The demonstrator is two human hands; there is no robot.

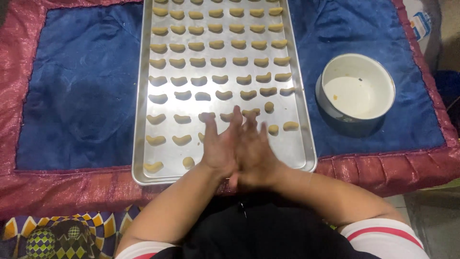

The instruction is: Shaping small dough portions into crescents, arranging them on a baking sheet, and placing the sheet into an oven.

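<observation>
Pressing palms tog.: left hand [218,146] & right hand [254,153] over baking tray [143,124].

— What lies underneath it all?
— A blue mat [81,91] with a shiny red border [28,192], creased along the near edge.
— And beyond the mat?
— Grey floor [431,216] at lower right, a patterned cloth [62,235] of yellow and purple diamonds at lower left. The light is dim and even.

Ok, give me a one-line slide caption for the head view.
Two hands, left and right, pressed together over a tray of crescent dough pieces, white bowl beside it.
</observation>
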